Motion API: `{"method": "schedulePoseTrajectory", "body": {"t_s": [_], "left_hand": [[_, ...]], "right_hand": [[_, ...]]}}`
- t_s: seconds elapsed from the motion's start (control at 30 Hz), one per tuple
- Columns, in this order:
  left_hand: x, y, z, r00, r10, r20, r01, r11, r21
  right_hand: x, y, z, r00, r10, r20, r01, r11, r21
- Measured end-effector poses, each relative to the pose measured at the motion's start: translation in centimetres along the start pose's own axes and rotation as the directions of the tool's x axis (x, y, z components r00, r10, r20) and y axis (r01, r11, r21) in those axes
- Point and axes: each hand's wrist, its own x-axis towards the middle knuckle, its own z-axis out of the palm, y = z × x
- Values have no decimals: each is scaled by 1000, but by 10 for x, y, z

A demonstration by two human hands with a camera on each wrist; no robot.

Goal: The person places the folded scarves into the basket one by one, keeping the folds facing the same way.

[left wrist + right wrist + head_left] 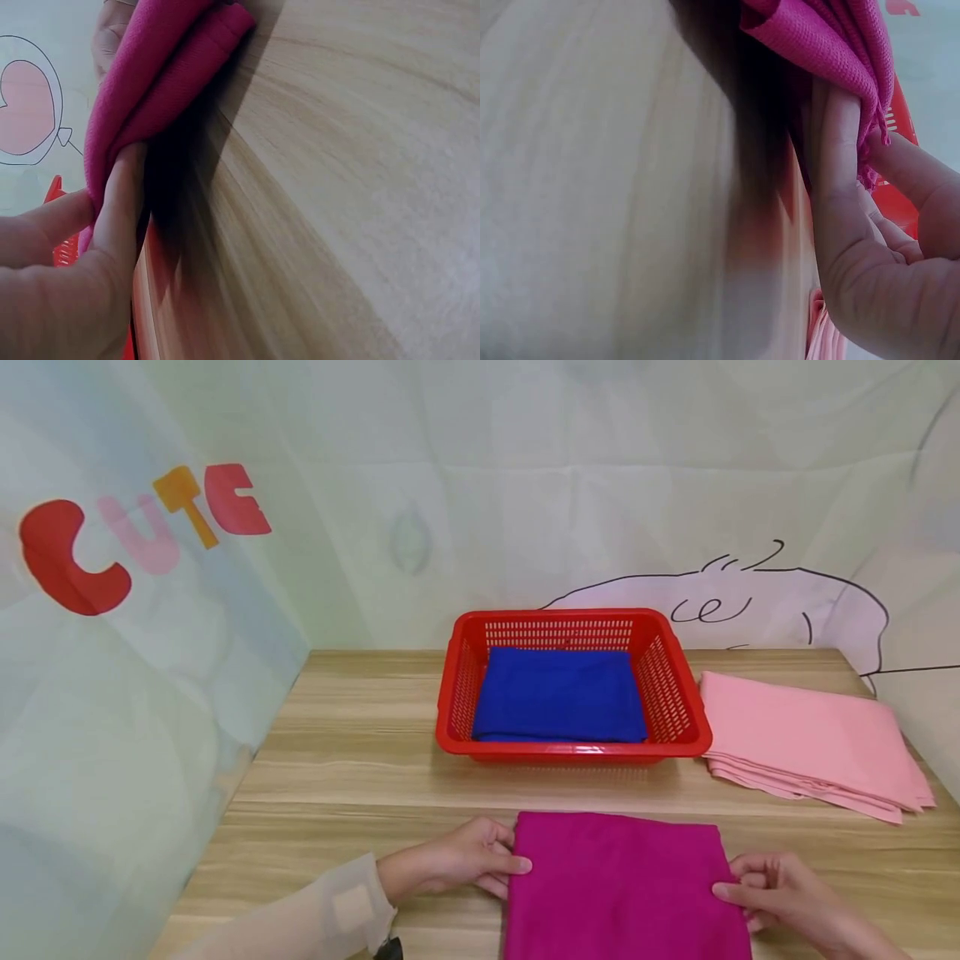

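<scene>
A folded magenta cloth [622, 893] lies at the near side of the table, in front of the red basket [573, 749]. The left hand [468, 856] pinches its left edge, thumb on top and fingers beneath. On the opposite edge, the right hand [787, 893] grips the cloth the same way. In the left wrist view the left hand [75, 277] holds the layered magenta cloth [165, 82] between thumb and fingers. The right wrist view has the right hand [885, 247] with fingers under the magenta cloth [825, 45]. A folded blue cloth [558, 695] lies inside the basket.
Folded pink cloths [813, 735] lie in a stack to the right of the basket, close against it. The wooden table [337, 777] is bordered by a printed fabric backdrop [360, 527] behind and at both sides.
</scene>
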Motion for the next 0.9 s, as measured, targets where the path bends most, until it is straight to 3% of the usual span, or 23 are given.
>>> {"method": "schedulePoseTrajectory", "body": {"t_s": [0.6,0.9], "left_hand": [[-1,8,-2,999,33,17,-33,999,-13],[-2,16,-3,999,39,7,-39,999,-7]], "right_hand": [[-2,-11,-4,1000,2,-11,-2,1000,-13],[-1,-21,-5,999,17,-52,-19,999,-40]]}}
